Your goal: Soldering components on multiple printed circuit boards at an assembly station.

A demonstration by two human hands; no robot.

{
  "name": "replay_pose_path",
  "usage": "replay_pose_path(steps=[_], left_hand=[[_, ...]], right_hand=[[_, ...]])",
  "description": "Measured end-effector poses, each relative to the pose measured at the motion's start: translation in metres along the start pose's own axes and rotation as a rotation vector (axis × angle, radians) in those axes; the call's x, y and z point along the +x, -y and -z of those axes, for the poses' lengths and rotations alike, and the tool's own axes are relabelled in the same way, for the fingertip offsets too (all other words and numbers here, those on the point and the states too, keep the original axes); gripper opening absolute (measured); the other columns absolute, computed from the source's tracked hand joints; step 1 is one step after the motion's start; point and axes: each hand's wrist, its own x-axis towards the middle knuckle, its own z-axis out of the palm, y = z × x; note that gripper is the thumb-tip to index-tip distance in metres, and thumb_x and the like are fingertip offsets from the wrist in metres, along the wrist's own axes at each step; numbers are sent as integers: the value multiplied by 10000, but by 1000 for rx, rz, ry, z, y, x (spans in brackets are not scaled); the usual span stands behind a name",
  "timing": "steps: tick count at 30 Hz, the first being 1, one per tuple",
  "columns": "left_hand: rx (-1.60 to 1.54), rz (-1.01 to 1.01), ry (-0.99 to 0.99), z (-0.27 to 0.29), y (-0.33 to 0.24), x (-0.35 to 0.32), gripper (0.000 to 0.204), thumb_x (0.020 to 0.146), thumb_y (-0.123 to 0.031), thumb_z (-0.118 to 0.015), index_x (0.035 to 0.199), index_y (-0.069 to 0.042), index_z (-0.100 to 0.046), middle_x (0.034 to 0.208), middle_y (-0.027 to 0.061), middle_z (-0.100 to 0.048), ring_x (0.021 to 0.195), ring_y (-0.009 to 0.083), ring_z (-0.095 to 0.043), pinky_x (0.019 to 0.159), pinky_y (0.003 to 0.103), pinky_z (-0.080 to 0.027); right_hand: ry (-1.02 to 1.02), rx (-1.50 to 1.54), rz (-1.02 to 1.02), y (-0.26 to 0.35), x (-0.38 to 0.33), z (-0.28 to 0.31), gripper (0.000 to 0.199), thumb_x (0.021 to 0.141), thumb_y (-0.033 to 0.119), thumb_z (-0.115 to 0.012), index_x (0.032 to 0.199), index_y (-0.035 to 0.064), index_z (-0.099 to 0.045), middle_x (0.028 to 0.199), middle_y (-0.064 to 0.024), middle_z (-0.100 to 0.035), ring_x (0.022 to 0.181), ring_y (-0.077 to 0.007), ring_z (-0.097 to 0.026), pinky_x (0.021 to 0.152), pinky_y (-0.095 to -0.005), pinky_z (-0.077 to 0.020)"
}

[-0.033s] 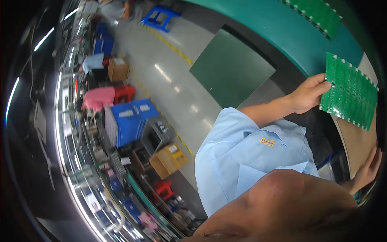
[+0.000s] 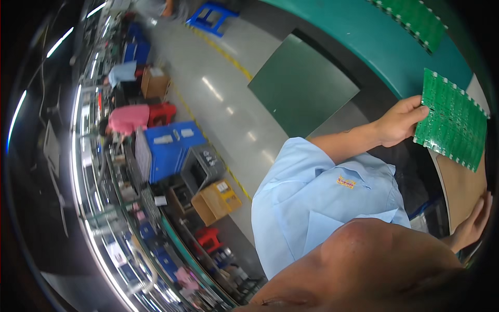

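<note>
My left hand (image 2: 401, 122) grips the left edge of a green circuit board panel (image 2: 452, 120), thumb on top. Rows of small repeated circuits cover the panel, with pale tabs along two edges; it is raised and tilted above a tan sheet (image 2: 451, 179). Close to that sheet's lower end, my right hand (image 2: 472, 221) has its fingers stretched out, with nothing visible in it; its fingertips lie near the dark rim of the picture. A second green circuit board panel (image 2: 413, 23) lies on the teal work surface (image 2: 353, 39) at the upper right.
A dark green flat panel (image 2: 304, 86) is beside the teal surface, over the grey floor. Further left are a blue stool (image 2: 212, 20), blue crates (image 2: 174, 148), a grey bin (image 2: 202, 169), a cardboard box (image 2: 215, 203) and a person in pink (image 2: 127, 119) at a long workbench.
The view has shifted slightly, with the surroundings a little further right. My left hand keeps its grip on the circuit board panel.
</note>
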Motion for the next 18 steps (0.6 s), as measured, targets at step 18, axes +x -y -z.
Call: replay_pose_path(steps=[18], left_hand=[[24,-304,-143,-20,-28,-72,346,1094,-147,-460,1418,-34,-496,1310,133,-645,1113,211,-669,988,377,-545]], right_hand=[[503,1382,827,74,-58,-54,381,1041,253,-594,1414,174,-587,1299,-27,-597,1026,-123,-594,812,-281,-476]])
